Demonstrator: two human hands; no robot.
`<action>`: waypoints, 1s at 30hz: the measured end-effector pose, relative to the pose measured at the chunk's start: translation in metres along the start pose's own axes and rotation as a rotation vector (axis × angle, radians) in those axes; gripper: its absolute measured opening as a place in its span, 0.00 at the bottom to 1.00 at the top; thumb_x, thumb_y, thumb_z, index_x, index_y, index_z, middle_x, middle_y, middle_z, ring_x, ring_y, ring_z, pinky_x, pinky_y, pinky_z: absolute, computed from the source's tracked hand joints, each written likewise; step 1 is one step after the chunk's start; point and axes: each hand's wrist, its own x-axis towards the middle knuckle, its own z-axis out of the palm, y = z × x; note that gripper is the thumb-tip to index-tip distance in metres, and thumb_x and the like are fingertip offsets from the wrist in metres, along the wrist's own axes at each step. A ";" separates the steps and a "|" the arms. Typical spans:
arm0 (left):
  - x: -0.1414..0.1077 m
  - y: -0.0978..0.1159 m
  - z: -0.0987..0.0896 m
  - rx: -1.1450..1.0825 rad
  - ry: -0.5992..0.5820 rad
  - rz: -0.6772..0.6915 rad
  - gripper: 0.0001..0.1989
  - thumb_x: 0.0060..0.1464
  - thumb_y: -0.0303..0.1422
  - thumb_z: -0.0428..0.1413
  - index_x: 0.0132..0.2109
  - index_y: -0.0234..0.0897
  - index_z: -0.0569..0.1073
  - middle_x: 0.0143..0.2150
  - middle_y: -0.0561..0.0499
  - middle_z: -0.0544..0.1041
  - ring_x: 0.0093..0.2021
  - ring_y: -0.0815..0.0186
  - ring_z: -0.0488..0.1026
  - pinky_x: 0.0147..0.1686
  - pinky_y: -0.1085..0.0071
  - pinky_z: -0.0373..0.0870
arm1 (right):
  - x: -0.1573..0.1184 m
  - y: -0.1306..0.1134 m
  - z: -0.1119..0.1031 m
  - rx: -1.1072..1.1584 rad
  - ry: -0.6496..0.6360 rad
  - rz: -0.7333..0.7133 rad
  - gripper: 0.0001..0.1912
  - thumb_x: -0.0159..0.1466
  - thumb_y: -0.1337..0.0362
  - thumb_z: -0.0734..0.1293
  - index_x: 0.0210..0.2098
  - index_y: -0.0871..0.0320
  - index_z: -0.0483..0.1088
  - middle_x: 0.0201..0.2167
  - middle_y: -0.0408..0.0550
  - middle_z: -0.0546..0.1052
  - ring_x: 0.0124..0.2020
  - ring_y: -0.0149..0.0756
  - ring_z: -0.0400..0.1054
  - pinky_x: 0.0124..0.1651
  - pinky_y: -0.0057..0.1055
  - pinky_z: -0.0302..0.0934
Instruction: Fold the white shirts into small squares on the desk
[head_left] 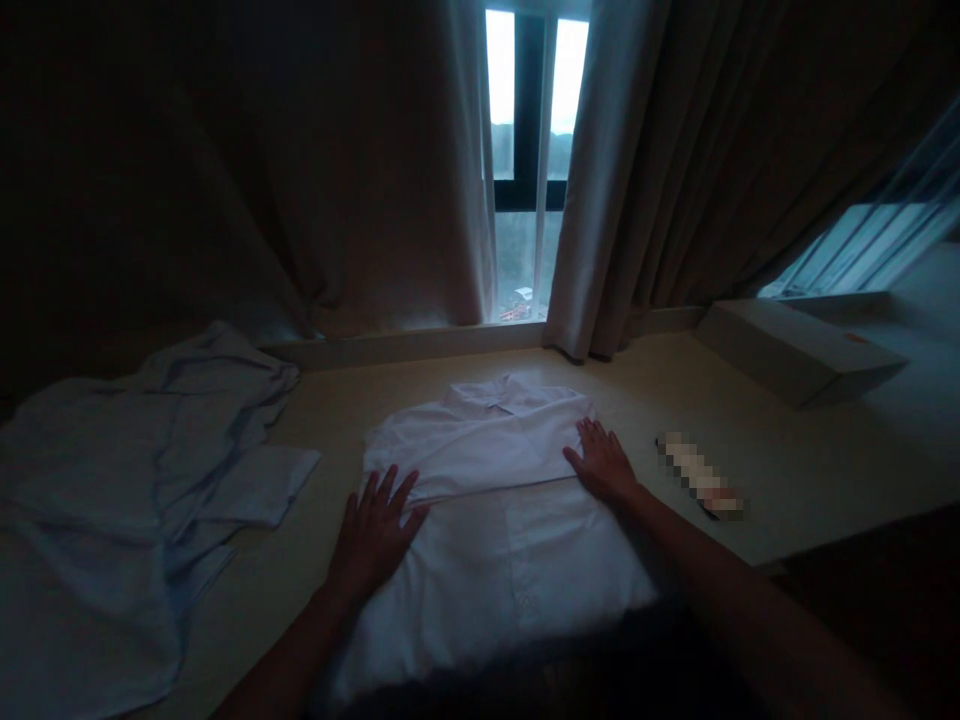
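A white collared shirt (480, 540) lies spread on the pale ledge, its collar toward the window. Across its upper part runs a folded band of cloth, probably a sleeve. My left hand (377, 530) rests flat on the shirt's left edge, fingers spread. On the right edge, a little farther up, lies my right hand (602, 462), also flat with its fingers apart. Neither hand grips the cloth. The shirt's near end falls into dark shadow at the ledge's front.
More crumpled white clothing (97, 480) lies at the left. To the right are a blurred-out flat object (697, 475) and a long pale box (802, 345). Dark curtains (622, 180) hang on both sides of a narrow window (529, 150) behind the ledge (330, 400).
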 end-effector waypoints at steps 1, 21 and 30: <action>0.001 0.000 0.000 0.001 -0.001 0.003 0.33 0.60 0.52 0.42 0.69 0.47 0.52 0.72 0.47 0.48 0.72 0.50 0.37 0.64 0.45 0.42 | 0.003 0.000 -0.001 -0.004 -0.003 0.001 0.39 0.69 0.43 0.49 0.69 0.62 0.45 0.70 0.54 0.46 0.71 0.44 0.34 0.68 0.46 0.27; 0.007 0.014 -0.019 0.087 0.078 -0.152 0.35 0.61 0.51 0.38 0.68 0.35 0.55 0.71 0.36 0.50 0.71 0.45 0.41 0.63 0.42 0.41 | -0.022 -0.016 -0.046 0.094 0.040 0.127 0.34 0.70 0.47 0.48 0.67 0.63 0.49 0.69 0.58 0.50 0.70 0.44 0.40 0.67 0.50 0.35; -0.150 0.004 -0.014 -0.082 0.012 -0.227 0.23 0.52 0.38 0.45 0.51 0.42 0.76 0.64 0.44 0.66 0.70 0.45 0.46 0.63 0.42 0.46 | -0.212 0.046 -0.011 0.108 0.299 0.153 0.23 0.64 0.52 0.58 0.54 0.54 0.68 0.62 0.58 0.63 0.67 0.54 0.49 0.66 0.54 0.43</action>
